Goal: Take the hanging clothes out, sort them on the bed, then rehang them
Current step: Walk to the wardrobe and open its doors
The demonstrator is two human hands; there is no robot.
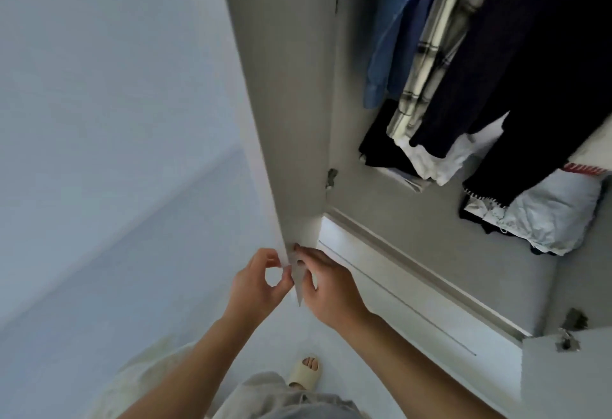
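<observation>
Clothes are all still on the rail inside the open wardrobe, well up and to the right of both sets of fingers: a blue denim shirt [394,31] on the left, a cream-and-black plaid shirt [430,54] next to it, then a long dark navy garment [516,64] taking up most of the right side. Below those, on the grey wardrobe floor [414,239], sits a folded black pile [381,143] with something white [440,160] on it, plus a crumpled pale blue bundle [556,216] further right.

Down at the hands: both are on the bottom corner of the grey wardrobe door [284,120], which stands open edge-on. Left hand [256,282] has thumb and forefinger curled into a ring, pinching the door's edge from the left. Right hand [326,289] has its fingers curled round the corner from the other side, fingertips [298,248] touching the panel just above the left thumb. So both are gripping the door, nothing else.

Below the wrists you can see light baggy trousers [265,395] and a cream slide sandal [306,370] on the pale floor [99,286]. Right of the right forearm there's a white drawer front [430,312].
</observation>
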